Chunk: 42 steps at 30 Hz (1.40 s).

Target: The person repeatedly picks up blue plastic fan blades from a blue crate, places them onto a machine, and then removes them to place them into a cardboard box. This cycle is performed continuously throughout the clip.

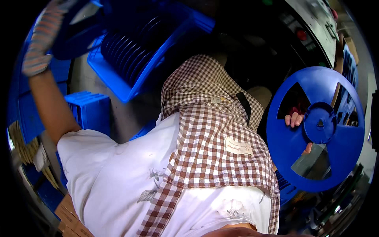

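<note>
At the right, my right hand (294,119) grips a large blue plastic reel (320,118) by its hub. Fingertips and thumb come through the reel's openings; the rest of the hand is behind it. The reel stands nearly upright, its round face toward me. My left hand (42,41), in a striped knit glove, is raised at the upper left with the arm stretched out. It is closed at the edge of another dark blue reel (79,39), partly cut off by the picture's top. Below that reel, a blue crate (112,85) holds several dark discs in a row.
A blue plastic box (89,110) stands under my left arm. Brown cartons (73,217) are at the lower left, near a bundle of tan cords (21,148). A pale machine panel (316,23) with a red button (301,35) rises at the upper right. More blue reels (349,79) stand behind the right one.
</note>
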Motion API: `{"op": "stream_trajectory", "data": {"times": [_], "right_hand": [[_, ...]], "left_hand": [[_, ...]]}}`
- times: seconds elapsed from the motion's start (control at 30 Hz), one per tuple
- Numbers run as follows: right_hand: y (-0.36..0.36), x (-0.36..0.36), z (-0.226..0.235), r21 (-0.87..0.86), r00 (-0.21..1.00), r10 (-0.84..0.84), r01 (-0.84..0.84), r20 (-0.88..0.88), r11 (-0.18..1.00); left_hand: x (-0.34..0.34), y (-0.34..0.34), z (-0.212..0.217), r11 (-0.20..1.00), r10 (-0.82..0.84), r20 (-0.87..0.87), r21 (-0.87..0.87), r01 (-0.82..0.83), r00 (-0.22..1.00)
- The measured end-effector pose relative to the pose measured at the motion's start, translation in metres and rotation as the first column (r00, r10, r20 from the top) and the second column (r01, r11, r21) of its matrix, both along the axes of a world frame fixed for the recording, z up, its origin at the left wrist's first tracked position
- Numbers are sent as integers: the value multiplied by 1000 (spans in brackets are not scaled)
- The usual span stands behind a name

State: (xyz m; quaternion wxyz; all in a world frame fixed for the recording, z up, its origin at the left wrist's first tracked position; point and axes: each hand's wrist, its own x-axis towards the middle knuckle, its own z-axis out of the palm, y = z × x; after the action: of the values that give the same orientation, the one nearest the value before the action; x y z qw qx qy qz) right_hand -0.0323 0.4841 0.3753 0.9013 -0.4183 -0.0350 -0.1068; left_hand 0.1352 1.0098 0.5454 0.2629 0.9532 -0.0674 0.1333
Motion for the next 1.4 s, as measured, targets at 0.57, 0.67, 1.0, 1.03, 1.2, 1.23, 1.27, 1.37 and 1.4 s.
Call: {"op": "stream_trajectory", "data": {"times": [0.57,0.67,1.0,1.03,1.2,1.23,1.27,1.37,1.4], "right_hand": [[13,19,25,-66,997,69,-71,-35,995],[11,22,29,-68,998,59,-61,-31,996],[1,12,44,-32,996,-36,39,81,999],[0,9,45,-30,995,-42,45,91,999],[-6,-5,52,-56,982,-122,132,146,990],[-7,-5,55,-58,980,-127,137,151,989],[-8,-5,61,-66,978,-136,148,159,987],[-13,-1,75,-67,970,-161,176,184,982],[-13,-8,79,-72,964,-177,195,200,978]], "left_hand": [[68,24,-269,970,244,72,10,-245,967],[76,48,-326,958,239,4,160,-236,971],[94,-13,-152,978,-18,486,-175,117,874],[96,-35,-113,945,-134,594,-165,283,793],[146,-140,1,930,-293,493,-53,364,819],[175,-143,7,937,-345,416,102,334,841],[205,-144,7,941,-310,313,232,245,898],[270,-147,15,822,-79,3,566,63,997],[291,-150,21,756,-58,-64,649,86,996]]}}
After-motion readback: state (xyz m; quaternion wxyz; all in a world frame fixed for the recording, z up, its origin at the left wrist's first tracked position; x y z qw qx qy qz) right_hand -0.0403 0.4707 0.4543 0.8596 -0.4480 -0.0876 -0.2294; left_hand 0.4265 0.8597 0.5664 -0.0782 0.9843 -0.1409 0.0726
